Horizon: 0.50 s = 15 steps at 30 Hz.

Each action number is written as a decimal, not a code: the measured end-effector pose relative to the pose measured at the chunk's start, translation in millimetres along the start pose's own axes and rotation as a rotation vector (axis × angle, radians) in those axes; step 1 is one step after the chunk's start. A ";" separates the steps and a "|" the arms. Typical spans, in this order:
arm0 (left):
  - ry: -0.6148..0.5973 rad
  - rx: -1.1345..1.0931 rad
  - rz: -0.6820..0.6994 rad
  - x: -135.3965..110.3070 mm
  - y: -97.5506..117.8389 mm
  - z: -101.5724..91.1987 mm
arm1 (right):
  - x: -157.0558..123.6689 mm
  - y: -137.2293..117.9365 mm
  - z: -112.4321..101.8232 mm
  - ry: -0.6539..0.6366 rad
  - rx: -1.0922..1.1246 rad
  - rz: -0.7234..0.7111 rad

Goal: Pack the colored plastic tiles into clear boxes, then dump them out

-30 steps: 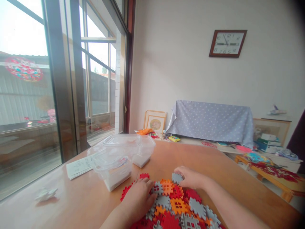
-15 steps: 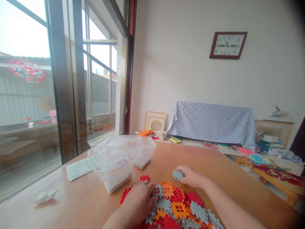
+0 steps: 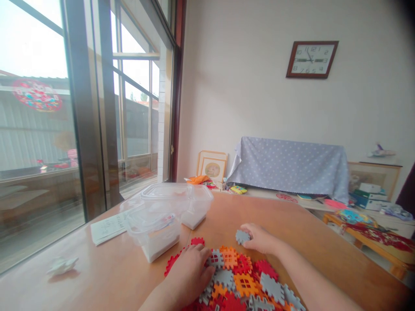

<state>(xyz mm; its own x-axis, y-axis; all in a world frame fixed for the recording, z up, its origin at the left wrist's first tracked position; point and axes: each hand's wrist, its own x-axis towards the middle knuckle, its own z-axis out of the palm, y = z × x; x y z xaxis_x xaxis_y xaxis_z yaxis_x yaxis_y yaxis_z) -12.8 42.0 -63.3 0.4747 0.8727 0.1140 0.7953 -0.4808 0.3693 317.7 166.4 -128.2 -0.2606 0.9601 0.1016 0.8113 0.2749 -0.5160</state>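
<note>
My right hand holds a grey interlocking block tile with notched edges by its right side, above the wooden table beyond the pile. My left hand lies over the left part of a pile of such tiles, thumb apart from the fingers; whatever is under the palm is hidden. The heap mixes red, orange and grey pieces, some solid and some with window-like holes. Among them are an orange window tile, a grey tile and a red tile. A red tile pokes out just past my left fingertips.
Clear plastic containers stand beyond my left hand, near printed paper sheets. Crumpled white paper lies on the table at left. A large window borders the left side. Past the table's far edge is something under a dotted cloth.
Both hands keep almost the same place, and the grey tile stays in my right hand. The view has shifted very slightly.
</note>
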 end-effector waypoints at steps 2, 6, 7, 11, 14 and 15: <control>-0.002 0.001 0.005 -0.3 0.5 -0.9 | -0.4 -0.3 -0.8 0.004 0.001 0.000; -0.002 0.013 0.011 -0.2 1.7 -2.1 | -0.5 0.4 -5.5 0.002 0.018 -0.007; -0.003 0.015 0.008 -0.1 2.2 -2.6 | -0.4 0.5 -6.5 -0.003 0.026 -0.011; -0.015 0.007 -0.008 0.0 3.9 -4.2 | -0.4 -0.1 -6.8 -0.039 0.061 -0.026; -0.009 0.003 -0.004 0.0 3.2 -3.7 | -1.1 -1.7 -5.1 -0.068 0.075 -0.030; -0.004 0.005 -0.002 0.0 2.7 -3.1 | -1.4 -2.4 -5.1 -0.074 0.075 -0.031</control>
<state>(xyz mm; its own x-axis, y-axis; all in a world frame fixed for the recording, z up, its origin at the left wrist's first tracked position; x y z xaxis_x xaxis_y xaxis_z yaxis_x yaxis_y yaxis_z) -11.9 41.0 -59.4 0.4748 0.8733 0.1094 0.7982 -0.4796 0.3645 318.8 164.6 -122.7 -0.3249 0.9440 0.0569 0.7616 0.2969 -0.5760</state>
